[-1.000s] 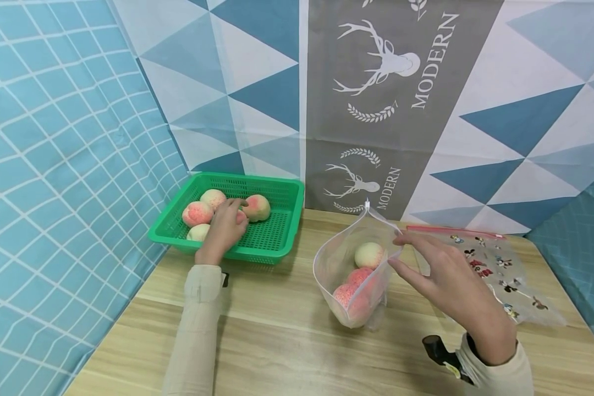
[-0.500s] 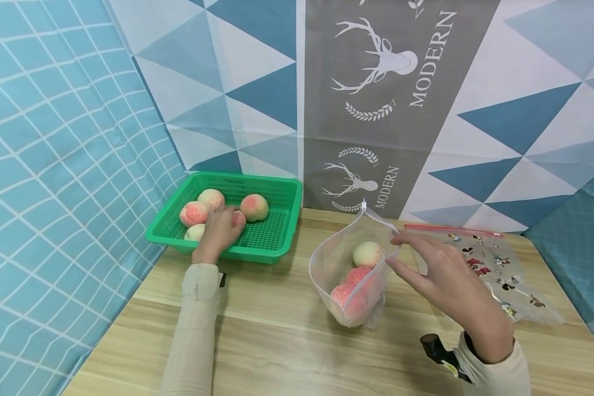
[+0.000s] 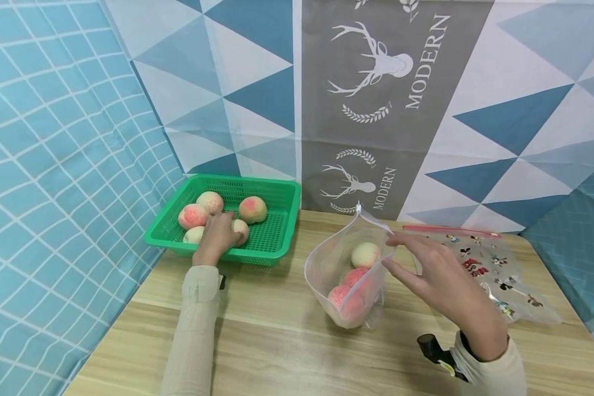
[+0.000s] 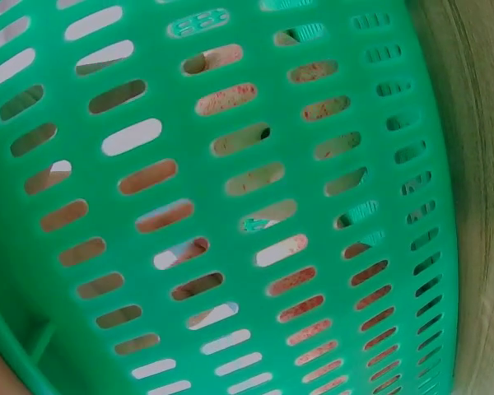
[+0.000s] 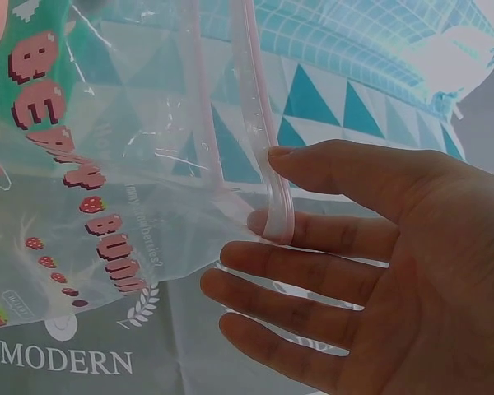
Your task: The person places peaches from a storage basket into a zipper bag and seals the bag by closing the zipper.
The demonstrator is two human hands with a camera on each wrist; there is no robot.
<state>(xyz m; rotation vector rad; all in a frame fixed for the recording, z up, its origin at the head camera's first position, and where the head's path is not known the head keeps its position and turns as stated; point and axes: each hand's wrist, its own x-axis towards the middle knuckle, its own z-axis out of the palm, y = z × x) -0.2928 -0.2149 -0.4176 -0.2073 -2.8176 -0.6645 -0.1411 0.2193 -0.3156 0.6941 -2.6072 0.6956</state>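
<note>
In the head view my left hand (image 3: pixel 219 236) reaches over the near rim of a green slotted basket (image 3: pixel 289 220), its fingers and thumb around a cream-and-pink peach (image 3: pixel 240 232). The left wrist view is filled by the basket's wall (image 4: pixel 189 197), with bits of peach showing through the slots. On the right, a clear zip bag (image 3: pixel 322 264) stands with its mouth wide. Several peaches (image 3: pixel 365 255) lie inside it. My right hand (image 3: pixel 445 280) pinches the bag's right edge between thumb and forefinger; in the right wrist view the other fingers (image 5: pixel 288 309) extend outside the bag.
Other peaches (image 3: pixel 194 216) sit around the left hand in the basket, one (image 3: pixel 253 209) towards the back. A flat printed bag with a red zip (image 3: pixel 495 264) lies on the wooden table (image 3: pixel 257 341) at the right. Patterned sheets (image 3: pixel 257 66) hang behind and at the sides.
My left hand has shifted slightly in the basket, and the peach at its fingers has turned from pink side to cream side. The right hand still pinches the bag's edge.
</note>
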